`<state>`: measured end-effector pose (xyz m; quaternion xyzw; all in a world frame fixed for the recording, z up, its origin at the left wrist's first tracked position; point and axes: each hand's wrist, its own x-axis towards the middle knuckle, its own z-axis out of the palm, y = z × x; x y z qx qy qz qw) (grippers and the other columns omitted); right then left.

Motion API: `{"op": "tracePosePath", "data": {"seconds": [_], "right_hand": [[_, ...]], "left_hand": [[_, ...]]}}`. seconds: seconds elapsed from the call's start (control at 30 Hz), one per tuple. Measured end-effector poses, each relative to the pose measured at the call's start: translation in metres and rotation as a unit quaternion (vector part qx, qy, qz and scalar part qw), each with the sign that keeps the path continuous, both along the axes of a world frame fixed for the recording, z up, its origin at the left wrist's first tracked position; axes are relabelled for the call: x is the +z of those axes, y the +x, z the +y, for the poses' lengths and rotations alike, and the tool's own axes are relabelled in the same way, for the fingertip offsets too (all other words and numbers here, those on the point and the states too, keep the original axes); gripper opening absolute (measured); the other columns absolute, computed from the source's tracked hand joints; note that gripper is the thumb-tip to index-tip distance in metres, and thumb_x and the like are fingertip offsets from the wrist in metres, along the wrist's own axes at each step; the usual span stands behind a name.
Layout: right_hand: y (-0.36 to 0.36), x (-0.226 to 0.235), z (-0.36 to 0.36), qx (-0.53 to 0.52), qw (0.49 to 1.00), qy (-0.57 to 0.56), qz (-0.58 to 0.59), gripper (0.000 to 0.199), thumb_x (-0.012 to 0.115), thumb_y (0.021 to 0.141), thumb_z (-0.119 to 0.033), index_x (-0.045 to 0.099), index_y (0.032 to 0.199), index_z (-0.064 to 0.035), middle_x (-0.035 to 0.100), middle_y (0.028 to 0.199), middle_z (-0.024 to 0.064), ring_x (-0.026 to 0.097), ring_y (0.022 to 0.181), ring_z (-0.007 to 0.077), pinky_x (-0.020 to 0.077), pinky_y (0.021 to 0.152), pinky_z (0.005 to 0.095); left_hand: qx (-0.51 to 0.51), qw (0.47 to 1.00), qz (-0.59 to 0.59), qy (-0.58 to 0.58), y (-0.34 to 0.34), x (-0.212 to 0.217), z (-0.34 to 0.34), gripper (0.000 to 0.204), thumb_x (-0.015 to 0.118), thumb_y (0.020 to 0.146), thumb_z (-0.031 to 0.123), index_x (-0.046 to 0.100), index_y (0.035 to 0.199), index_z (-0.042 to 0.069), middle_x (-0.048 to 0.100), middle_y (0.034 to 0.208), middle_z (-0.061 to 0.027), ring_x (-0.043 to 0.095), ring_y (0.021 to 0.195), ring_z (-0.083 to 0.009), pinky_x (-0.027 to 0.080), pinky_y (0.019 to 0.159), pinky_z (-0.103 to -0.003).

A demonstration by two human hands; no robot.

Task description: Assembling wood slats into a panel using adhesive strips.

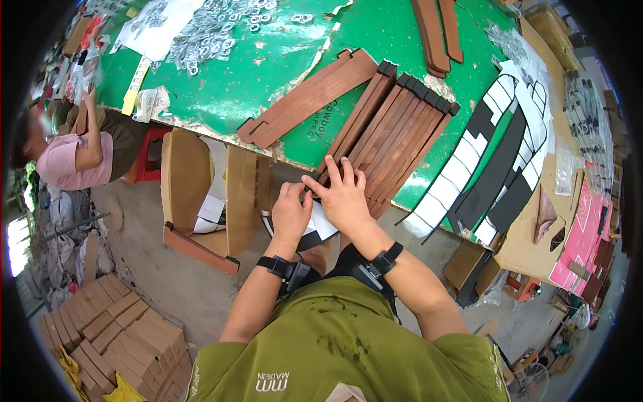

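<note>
A row of long brown wood-grain strips [395, 137] with black ends lies side by side over the near edge of the green table. My right hand [343, 194] rests on their near ends with its fingers spread, its thumb stretched toward my left hand. Just left of it, my left hand [293, 211] is closed at the near end of the leftmost strips, fingers curled in a pinch. Whatever is between its fingertips is too small to make out. Further left, more brown strips [311, 97] lie aslant. Below my hands a white sheet [320, 224] with black parts shows partly.
Metal buckle-like rings [214, 33] are heaped at the far left of the table [268, 67]. Black and white strips [462, 157] lie to the right. An open cardboard box [179, 181] stands below the table edge. Stacked cartons [120, 328] fill the lower left; another person [77, 157] sits at far left.
</note>
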<state>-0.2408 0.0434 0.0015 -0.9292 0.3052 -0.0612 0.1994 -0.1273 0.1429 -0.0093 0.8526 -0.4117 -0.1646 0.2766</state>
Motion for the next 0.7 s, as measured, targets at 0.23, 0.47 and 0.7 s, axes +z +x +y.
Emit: {"op": "tracePosePath", "data": {"seconds": [0.23,0.47,0.7], "right_hand": [[-0.002,-0.002,-0.001,0.005,1.000,0.001,0.005,0.054,0.061,0.085,-0.016,0.057,0.135,-0.0350,0.035,0.152,0.0160,0.032,0.137,0.0415,0.0284,0.106,0.0613],[-0.007,-0.007,0.000,-0.063,0.993,0.029,-0.099,0.071,0.065,0.084,-0.014,0.037,0.149,-0.0162,0.032,0.153,0.0189,0.035,0.138,0.0366,0.0315,0.108,0.0523],[-0.013,-0.004,-0.007,-0.041,0.997,0.040,-0.056,0.069,0.067,0.084,-0.016,0.038,0.147,-0.0072,0.035,0.150,0.0196,0.037,0.137,0.0347,0.0314,0.109,0.0501]], "left_hand": [[-0.044,0.994,0.093,0.026,0.013,0.004,-0.006,0.030,0.068,0.087,0.020,0.065,0.110,0.001,0.064,0.106,-0.0163,0.063,0.097,-0.0366,0.052,0.080,-0.042],[-0.004,0.991,0.131,-0.025,0.041,0.010,-0.013,0.023,0.067,0.087,0.014,0.064,0.103,-0.002,0.064,0.096,-0.0165,0.063,0.083,-0.0335,0.052,0.073,-0.039],[0.070,0.952,0.281,-0.104,0.116,0.006,-0.038,0.020,0.065,0.093,0.012,0.067,0.106,-0.003,0.061,0.082,0.0044,0.052,0.070,-0.0039,0.044,0.062,-0.022]]}}
